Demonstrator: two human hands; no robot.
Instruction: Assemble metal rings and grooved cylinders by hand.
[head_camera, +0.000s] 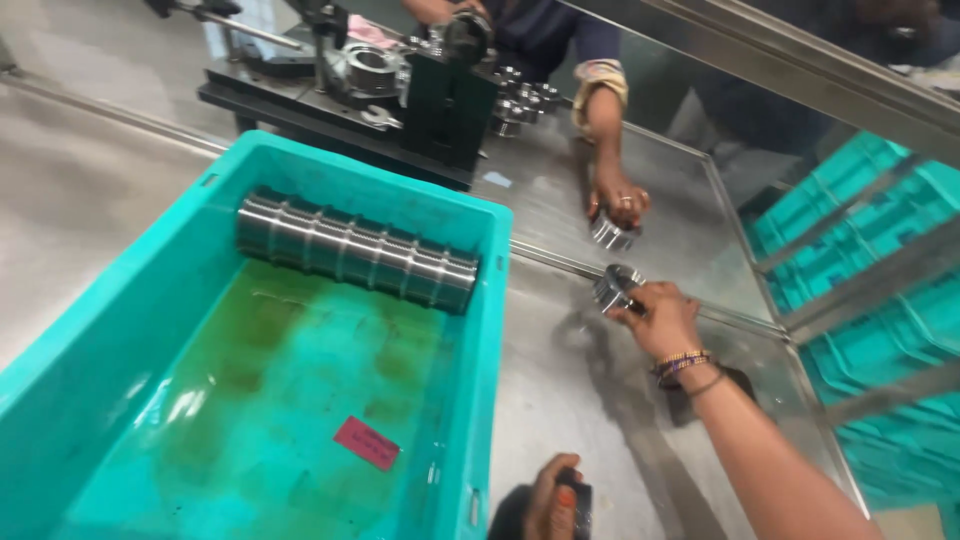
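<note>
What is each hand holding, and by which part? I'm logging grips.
Right hand grips a metal ring part by its near rim. Left hand clasps a dark object; the grip point is unclear.

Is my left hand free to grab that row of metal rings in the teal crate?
Probably not: the left hand already grips a dark object, though the rings lie uncovered in the crate.

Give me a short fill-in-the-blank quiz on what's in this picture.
1. The right hand holds a metal ____.
2. The crate is coloured ____.
3. The row of rings lies at the crate's ____ end.
4. The tag on the crate floor is ____.

Missing words: ring; teal; far; pink
</note>
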